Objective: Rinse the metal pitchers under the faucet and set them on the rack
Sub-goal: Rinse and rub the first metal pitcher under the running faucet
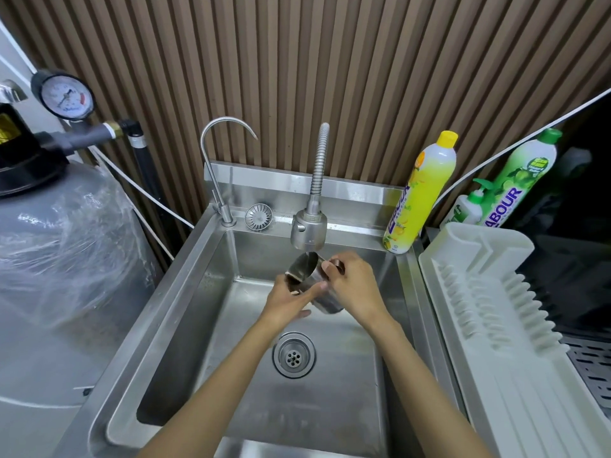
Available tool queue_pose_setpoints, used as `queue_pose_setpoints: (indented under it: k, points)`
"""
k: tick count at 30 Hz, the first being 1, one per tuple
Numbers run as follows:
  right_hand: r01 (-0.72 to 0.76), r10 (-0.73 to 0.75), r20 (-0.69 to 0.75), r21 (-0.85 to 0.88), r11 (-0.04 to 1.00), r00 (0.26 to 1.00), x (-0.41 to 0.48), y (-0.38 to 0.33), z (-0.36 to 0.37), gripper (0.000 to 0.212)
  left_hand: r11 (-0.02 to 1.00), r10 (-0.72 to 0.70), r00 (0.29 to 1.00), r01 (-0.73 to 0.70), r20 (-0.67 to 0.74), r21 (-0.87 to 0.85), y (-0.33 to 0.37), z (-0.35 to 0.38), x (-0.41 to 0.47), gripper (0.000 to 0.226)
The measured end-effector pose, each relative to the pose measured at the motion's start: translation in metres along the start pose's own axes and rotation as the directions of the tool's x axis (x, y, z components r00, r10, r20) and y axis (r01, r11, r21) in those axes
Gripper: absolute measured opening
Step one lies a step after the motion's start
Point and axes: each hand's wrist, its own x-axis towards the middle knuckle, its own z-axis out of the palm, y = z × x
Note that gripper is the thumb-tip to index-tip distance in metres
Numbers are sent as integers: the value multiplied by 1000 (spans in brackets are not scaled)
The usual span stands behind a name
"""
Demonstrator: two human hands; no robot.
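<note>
Pitcher (314, 276) tilted, mouth far-left under faucet (309, 231); right hand (355, 287) grips handle, left hand (289, 300) holds rim; rack (479, 259) right, nearer right hand.

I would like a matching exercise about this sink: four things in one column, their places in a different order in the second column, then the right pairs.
Things
1. pitcher
2. yellow bottle
3. rack
4. strainer

Places
A. right of the sink
B. under the faucet
C. between tap and faucet
D. at the sink's back right corner

Pairs: 1-B, 2-D, 3-A, 4-C
</note>
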Motion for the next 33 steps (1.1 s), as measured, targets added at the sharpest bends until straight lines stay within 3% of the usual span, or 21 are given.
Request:
queue_pose_setpoints:
  k: [4, 11, 14, 17, 20, 23, 29, 33]
  points:
    - [118, -118, -6, -51, 992, 993, -1, -2, -7, 18, 978, 124, 991, -112, 60, -174, 0, 15, 2, 21]
    - [96, -99, 11, 144, 985, 995, 2, 16, -8, 21, 936, 275, 953, -296, -131, -188, 9, 15, 19, 76]
    - [-26, 1, 78, 318, 948, 997, 2, 24, 4, 24, 907, 417, 879, -417, -231, 48, 12, 8, 19, 87]
    - [-160, 94, 149, 528, 834, 984, -1, 28, 18, 25, 819, 551, 791, -452, -265, 352, 11, 1, 15, 93]
    - [-278, 136, 252, 703, 654, 958, -7, 30, 31, 22, 688, 631, 752, -425, -194, 588, 9, -13, 13, 91]
    - [-356, 123, 346, 765, 538, 930, -14, 34, 41, 20, 546, 675, 737, -461, -41, 699, 7, -31, 9, 93]
    - [-403, 140, 390, 752, 521, 910, -17, 40, 43, 18, 392, 610, 791, -249, -48, 885, 7, -45, 10, 96]
    - [-400, 218, 343, 665, 630, 914, -13, 37, 30, 18, 443, 558, 822, -181, -113, 878, 3, -37, 11, 89]
